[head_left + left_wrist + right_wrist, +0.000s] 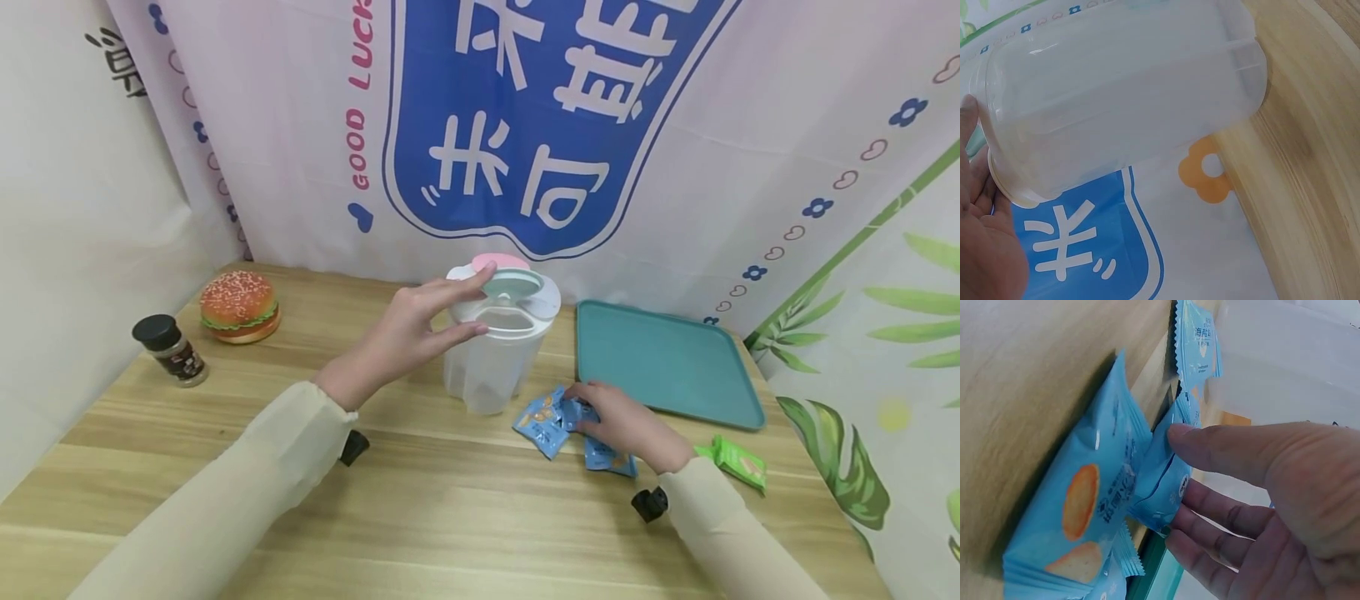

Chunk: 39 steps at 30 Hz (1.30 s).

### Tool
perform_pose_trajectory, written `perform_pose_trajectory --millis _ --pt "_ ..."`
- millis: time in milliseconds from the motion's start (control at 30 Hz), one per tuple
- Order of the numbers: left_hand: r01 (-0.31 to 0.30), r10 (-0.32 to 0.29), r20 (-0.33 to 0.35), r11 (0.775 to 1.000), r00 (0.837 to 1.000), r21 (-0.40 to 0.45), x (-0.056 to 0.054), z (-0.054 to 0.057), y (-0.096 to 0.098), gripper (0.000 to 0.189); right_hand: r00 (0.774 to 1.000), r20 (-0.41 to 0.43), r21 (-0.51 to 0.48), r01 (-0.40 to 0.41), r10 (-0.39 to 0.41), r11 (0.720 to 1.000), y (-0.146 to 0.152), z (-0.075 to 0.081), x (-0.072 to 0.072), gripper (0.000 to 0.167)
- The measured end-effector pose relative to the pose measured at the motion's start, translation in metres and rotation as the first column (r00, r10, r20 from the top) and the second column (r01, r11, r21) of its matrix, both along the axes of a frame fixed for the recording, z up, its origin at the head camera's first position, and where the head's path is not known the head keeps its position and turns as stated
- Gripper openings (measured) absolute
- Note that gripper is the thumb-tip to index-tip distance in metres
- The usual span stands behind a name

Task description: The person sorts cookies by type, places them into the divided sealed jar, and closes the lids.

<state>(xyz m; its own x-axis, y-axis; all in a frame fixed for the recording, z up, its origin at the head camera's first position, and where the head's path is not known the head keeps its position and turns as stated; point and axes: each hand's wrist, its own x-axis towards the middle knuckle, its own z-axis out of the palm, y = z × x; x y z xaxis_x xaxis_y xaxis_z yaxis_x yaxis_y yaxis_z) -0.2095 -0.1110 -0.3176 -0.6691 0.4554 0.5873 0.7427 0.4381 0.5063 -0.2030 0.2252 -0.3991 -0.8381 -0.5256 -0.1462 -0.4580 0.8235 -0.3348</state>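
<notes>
A clear storage container (pixel 483 375) stands upright on the table. Its white lid has a pink flap and a raised green flap (pixel 512 284) beside an opening. My left hand (pixel 401 329) touches the lid with index finger and thumb spread over its left side; the other fingers are partly hidden. In the left wrist view the container (pixel 1129 100) fills most of the picture. To its right, my right hand (pixel 626 425) pinches a blue snack packet (pixel 1163 469) between thumb and fingers. Several more blue packets (pixel 542 425) lie around that hand.
A teal tray (pixel 667 358) lies at the back right. Green snack packets (pixel 738 462) sit near the right wrist. At the left are a toy hamburger (pixel 238 304) and a black-capped seasoning jar (pixel 172 350). A printed curtain (pixel 300 167) hangs behind the table.
</notes>
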Motion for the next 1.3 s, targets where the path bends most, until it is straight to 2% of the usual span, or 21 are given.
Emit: perform_pose_trajectory --millis 267,500,733,967,1167,1300 --pt "0.003 -0.003 -0.015 1.000 1.000 0.005 0.000 0.001 0.001 0.068 0.999 -0.028 0.032 0.019 -0.018 0.999 0.001 0.003 0.001 0.038" --pt "-0.002 0.002 0.008 1.000 1.000 -0.007 0.000 0.000 0.002 0.068 0.999 -0.049 0.026 -0.003 0.005 1.000 0.004 0.006 0.003 0.034" --pt "-0.008 0.008 -0.028 1.000 1.000 0.004 0.001 0.002 0.002 0.071 0.996 -0.016 -0.068 -0.088 0.088 0.994 0.008 0.009 -0.003 0.027" --pt "-0.014 0.014 -0.018 1.000 1.000 -0.011 -0.001 0.001 0.001 0.070 0.991 0.008 -0.107 -0.131 0.133 0.986 0.009 0.010 -0.007 0.024" --pt "-0.011 0.011 -0.036 1.000 0.999 0.002 -0.002 0.001 0.001 0.070 0.991 -0.016 -0.148 -0.132 0.131 0.980 0.011 0.015 -0.006 0.019" --pt "-0.007 0.007 -0.041 1.000 0.999 0.008 -0.002 0.001 0.001 0.069 0.994 -0.047 -0.220 -0.111 0.103 0.969 0.015 0.021 -0.006 0.017"
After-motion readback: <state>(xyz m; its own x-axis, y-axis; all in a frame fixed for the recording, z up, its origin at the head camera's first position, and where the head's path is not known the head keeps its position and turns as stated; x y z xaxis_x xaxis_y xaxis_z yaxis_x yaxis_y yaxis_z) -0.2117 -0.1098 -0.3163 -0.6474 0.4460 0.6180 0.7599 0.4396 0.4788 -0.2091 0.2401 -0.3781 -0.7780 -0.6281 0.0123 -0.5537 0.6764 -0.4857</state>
